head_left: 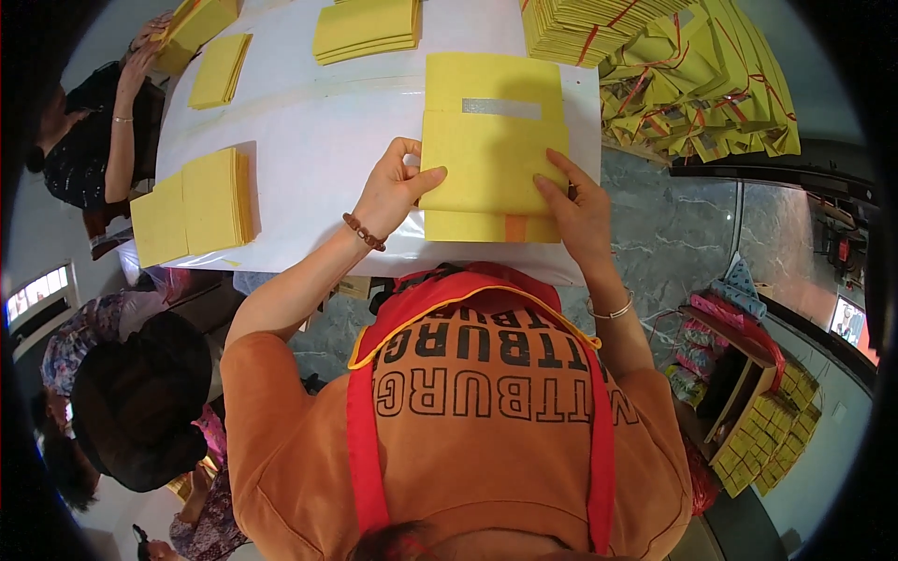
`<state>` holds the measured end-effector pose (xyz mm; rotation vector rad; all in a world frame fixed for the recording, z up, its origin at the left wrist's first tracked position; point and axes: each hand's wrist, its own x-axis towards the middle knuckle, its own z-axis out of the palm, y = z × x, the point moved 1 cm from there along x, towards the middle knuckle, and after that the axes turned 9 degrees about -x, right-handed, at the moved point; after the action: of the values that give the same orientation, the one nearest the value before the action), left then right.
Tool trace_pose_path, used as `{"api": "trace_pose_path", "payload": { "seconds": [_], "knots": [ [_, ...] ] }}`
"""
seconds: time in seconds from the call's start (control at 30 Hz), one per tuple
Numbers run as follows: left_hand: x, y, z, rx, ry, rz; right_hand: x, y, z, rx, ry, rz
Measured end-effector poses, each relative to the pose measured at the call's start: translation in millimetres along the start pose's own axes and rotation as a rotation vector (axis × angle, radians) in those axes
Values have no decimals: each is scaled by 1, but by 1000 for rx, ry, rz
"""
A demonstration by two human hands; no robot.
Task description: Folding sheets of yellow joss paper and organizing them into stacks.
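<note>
In front of my chest, at the table's near edge, lie yellow paper sheets (486, 154), one overlapping others. A silver patch (501, 108) shows near the far end, and an orange strip (515, 228) at the near end. My left hand (398, 182) is closed on the left edge of the upper sheet, thumb on top and fingers partly underneath. On the right edge, my right hand (582, 210) grips the same sheet with its thumb on top; some of its fingertips are hidden. How many sheets are between the fingers I cannot make out.
Yellow paper stacks (218, 201) stand on the white table (309, 140), with more (367, 30) at its far side. Red-tied bundles (697, 89) pile up at the far right. A person (94, 140) handles yellow paper at the far left; other people are at lower left.
</note>
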<state>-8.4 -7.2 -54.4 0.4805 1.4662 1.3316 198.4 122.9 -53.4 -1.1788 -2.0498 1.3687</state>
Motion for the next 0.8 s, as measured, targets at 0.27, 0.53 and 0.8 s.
{"api": "trace_pose_path", "payload": {
  "seconds": [0.27,0.53,0.8],
  "knots": [
    [-11,46,21,1114,135,1033,2,-6,-1,-97,19,10],
    [22,-1,50,1325,-169,896,1,-18,-6,-210,3,-7],
    [20,-1,47,1411,-236,812,3,-41,27,-892,-45,-817]
  ]
}}
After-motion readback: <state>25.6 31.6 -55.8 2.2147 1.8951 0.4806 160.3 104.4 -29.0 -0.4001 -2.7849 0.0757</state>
